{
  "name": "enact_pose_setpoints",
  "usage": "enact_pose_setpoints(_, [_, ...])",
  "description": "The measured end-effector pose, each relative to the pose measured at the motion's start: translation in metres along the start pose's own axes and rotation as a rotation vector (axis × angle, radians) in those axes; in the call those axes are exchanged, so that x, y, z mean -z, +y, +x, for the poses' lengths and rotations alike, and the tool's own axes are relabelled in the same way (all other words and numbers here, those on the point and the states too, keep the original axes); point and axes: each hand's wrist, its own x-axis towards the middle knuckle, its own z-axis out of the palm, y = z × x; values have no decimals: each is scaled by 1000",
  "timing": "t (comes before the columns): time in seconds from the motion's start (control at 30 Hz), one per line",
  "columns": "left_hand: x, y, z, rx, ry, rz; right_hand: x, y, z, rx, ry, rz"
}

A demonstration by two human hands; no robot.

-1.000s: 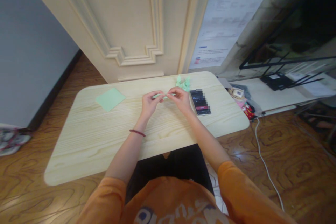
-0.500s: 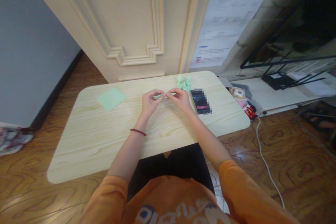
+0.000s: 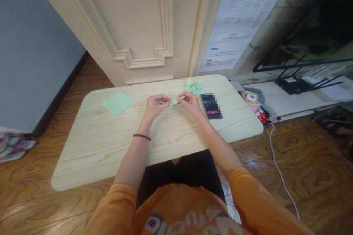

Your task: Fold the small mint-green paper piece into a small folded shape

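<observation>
Hands: left hand [image 3: 154, 104], right hand [image 3: 191, 103] pinching folded green paper [image 3: 174, 101].

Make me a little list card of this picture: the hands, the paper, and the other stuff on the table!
left hand: pinches one end of the small green paper; red bracelet on its wrist
right hand: pinches the other end
small green paper: folded, held just above the table, between both hands
flat green sheet: lies on the table, left of the hands
green folded pieces: a small heap near the far edge
phone: lies flat, just right of the right hand
</observation>
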Motion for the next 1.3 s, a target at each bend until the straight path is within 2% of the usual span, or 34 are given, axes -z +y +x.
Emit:
enact_pose_setpoints(0.27, [18, 1, 2, 20, -69, 51, 5, 0, 1, -42, 36, -25])
enact_pose_setpoints(0.37, [22, 3, 2, 8, -19, 80, 8, -1, 2, -68, 57, -39])
enact_pose_setpoints(0.47, [15, 3, 1, -20, 9, 65, 8, 0, 2, -64, 2, -67])
enact_pose_setpoints(0.67, [-4, -5, -1, 31, -110, 47, 3, 4, 2, -40, -96, -89])
enact_pose_setpoints(0.9, [-5, -2, -2, 32, -121, -8, 2, 3, 2, -97, -13, -22])
enact_pose_setpoints(1.0, [-10, -3, -2, 54, -58, -90, 0, -3, 1, -125, 64, 75])
enact_pose_setpoints(1.13, [-21, -9, -2, 83, 155, -164, -4, -8, -1, -142, 123, 183])
enact_pose_setpoints(1.2, [-27, -12, -3, 79, 188, -194, -6, -6, -1, -155, 109, 180])
enact_pose_setpoints(1.3, [-33, -13, -4, 80, 170, -217, -8, 1, 1, -177, 108, 165])
